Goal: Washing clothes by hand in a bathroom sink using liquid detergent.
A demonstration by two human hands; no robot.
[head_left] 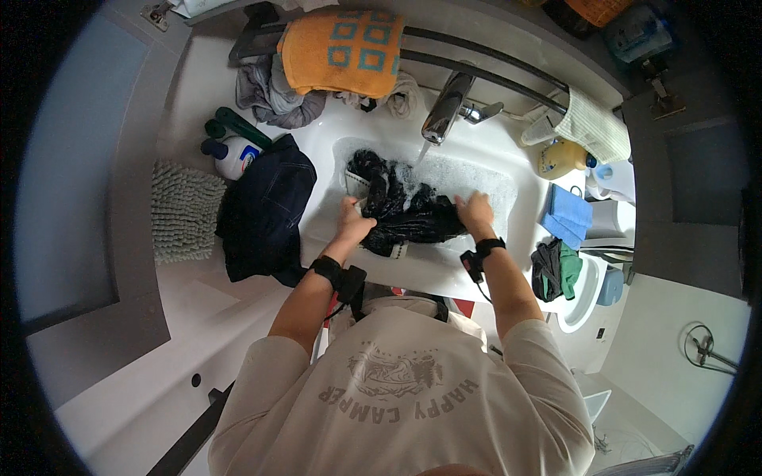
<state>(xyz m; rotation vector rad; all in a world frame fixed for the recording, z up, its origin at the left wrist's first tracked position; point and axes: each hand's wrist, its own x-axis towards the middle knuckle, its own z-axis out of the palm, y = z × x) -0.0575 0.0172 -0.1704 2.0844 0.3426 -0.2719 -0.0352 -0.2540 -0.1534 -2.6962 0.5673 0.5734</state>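
Note:
A wet black garment (417, 222) is stretched sideways across the white sink (317, 131), partly in sudsy water. My left hand (355, 222) is closed on its left side, and my right hand (475, 213) grips its right end. More of the black cloth lies bunched up on the far left. White edging with dark dots (357, 184) shows beside the cloth; whether it belongs to the garment I cannot tell. Above the basin, a chrome faucet (450, 107) runs a thin stream of water into the foam (476, 170).
Dark folded jeans (270, 206) lie on the left rim, near a white bottle (236, 156) and a green one (240, 125). An orange towel (341, 51) hangs from the black rail (492, 75). Right of the basin are a yellow bottle (560, 159), blue cloths (567, 214) and dark and green cloth (556, 270).

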